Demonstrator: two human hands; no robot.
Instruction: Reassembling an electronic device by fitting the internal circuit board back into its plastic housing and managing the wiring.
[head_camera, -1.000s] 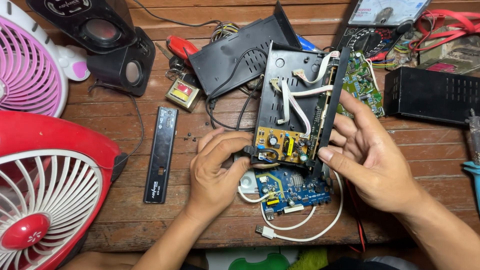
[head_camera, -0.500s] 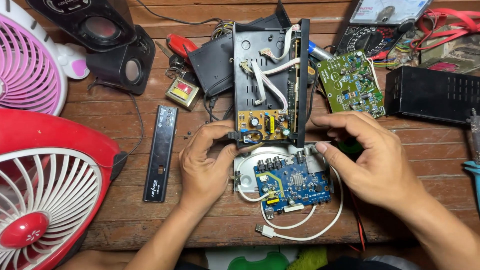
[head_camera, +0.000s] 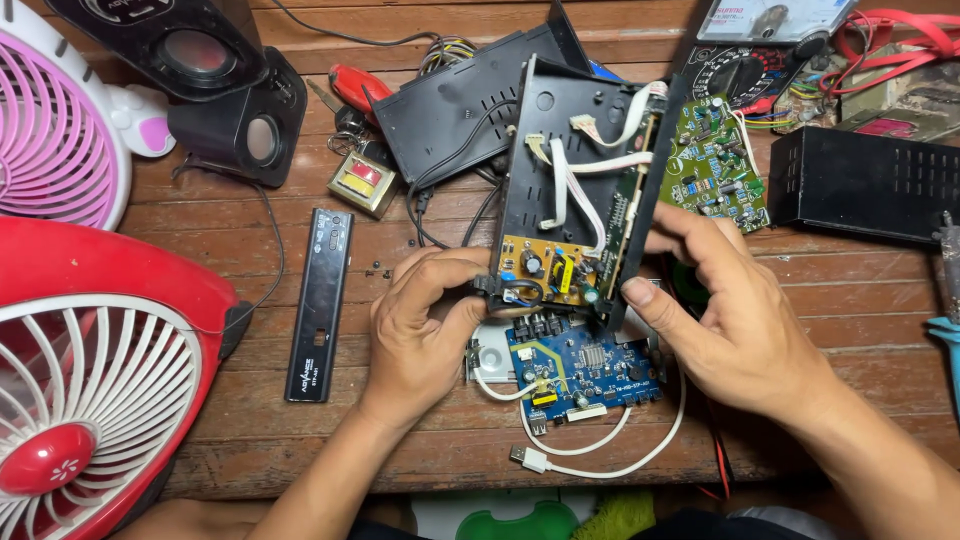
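Nearest the camera, a white cable (head_camera: 600, 445) loops along the front edge of the wooden table (head_camera: 850, 300), ending in a plug. Just behind it lies a blue circuit board (head_camera: 585, 368), flat on the wood between the two hands.

The left hand (head_camera: 425, 325) has its fingers curled together and clamped on the lower left corner of an open black case (head_camera: 575, 190), thumb pressing near the yellow power board (head_camera: 548, 268) that sits at the case's lower end. The right hand (head_camera: 725, 310) grips the case's lower right edge, thumb and forefinger pinched on the black side wall, the other fingers bent behind it. The case is held tilted up off the table above the blue board, its open inside facing the camera, with white ribbon wires (head_camera: 580, 180) crossing it.

To the left, a narrow black panel (head_camera: 320, 305) lies flat, and a red fan (head_camera: 95, 370) fills the near left corner. Farther back sit a small transformer (head_camera: 365, 183), a black lid (head_camera: 460, 100) and a green circuit board (head_camera: 715, 165). A black vented box (head_camera: 865, 185) stands at the right. At the far edge are two black speakers (head_camera: 215, 85), a pink fan (head_camera: 50, 120), and a meter (head_camera: 760, 40).
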